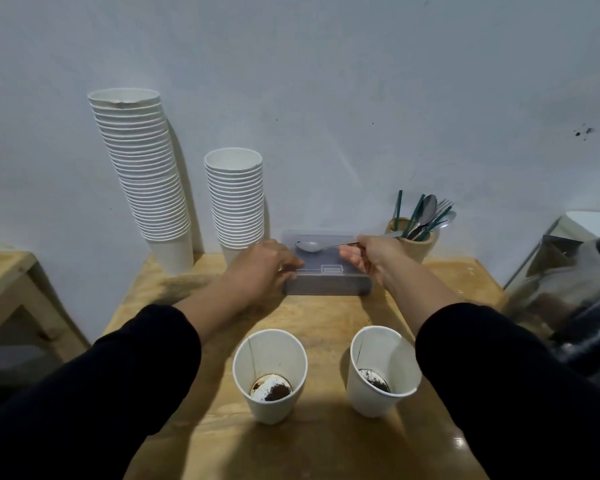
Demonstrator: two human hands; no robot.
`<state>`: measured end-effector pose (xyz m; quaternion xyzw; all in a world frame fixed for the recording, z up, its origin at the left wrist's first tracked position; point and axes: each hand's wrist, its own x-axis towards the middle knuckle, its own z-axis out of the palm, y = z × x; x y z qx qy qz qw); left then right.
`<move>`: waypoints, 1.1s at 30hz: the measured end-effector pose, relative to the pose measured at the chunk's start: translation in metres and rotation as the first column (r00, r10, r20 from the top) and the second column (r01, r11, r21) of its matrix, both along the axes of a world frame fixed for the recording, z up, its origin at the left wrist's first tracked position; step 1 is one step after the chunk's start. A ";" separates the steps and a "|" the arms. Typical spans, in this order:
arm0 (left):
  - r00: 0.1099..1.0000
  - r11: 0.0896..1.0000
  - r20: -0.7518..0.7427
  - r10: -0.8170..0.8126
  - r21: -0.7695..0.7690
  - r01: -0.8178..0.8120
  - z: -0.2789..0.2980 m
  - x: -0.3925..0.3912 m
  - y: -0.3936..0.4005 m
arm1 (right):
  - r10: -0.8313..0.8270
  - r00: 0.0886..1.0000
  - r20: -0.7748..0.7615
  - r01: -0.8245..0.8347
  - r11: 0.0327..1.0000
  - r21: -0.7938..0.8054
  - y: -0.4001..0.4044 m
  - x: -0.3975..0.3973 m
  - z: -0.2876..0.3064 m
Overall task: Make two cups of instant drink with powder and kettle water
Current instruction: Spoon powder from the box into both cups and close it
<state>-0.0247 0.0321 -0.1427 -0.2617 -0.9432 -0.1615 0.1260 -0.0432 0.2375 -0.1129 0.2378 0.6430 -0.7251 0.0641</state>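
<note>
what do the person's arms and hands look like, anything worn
Both arms wear long black sleeves, plain, with no visible markings, pushed up so the forearms are bare. The left hand and right hand are bare: no gloves, and no rings, watch or bands visible from this view.

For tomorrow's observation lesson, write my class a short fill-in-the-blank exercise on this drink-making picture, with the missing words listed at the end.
1. The right hand holds a metal ____ above the powder box.
2. The left cup and the right cup each hold dark ____ at the bottom.
3. The left hand rests on the box's ____ end.
4. Against the wall stand ____ stacks of white paper cups.

Missing words: spoon; powder; left; two
</note>
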 end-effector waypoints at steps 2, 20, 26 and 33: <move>1.000 1.000 0.003 -0.001 -0.002 0.001 -0.001 -0.001 0.000 | 0.010 1.000 0.005 -0.010 0.999 0.038 0.000 0.003 0.000; 1.000 0.999 -0.005 -0.013 -0.034 0.013 0.006 0.002 0.003 | 0.449 0.890 -0.086 -0.225 0.594 0.772 0.010 0.019 0.006; 1.000 1.000 0.001 -0.003 -0.028 0.003 0.009 0.006 0.007 | 0.661 0.747 0.073 -0.200 0.119 0.973 0.010 0.018 -0.004; 0.997 0.998 -0.048 -0.052 -0.034 0.051 0.009 0.006 0.004 | 0.642 0.764 0.068 -0.156 0.081 0.984 -0.001 0.018 -0.001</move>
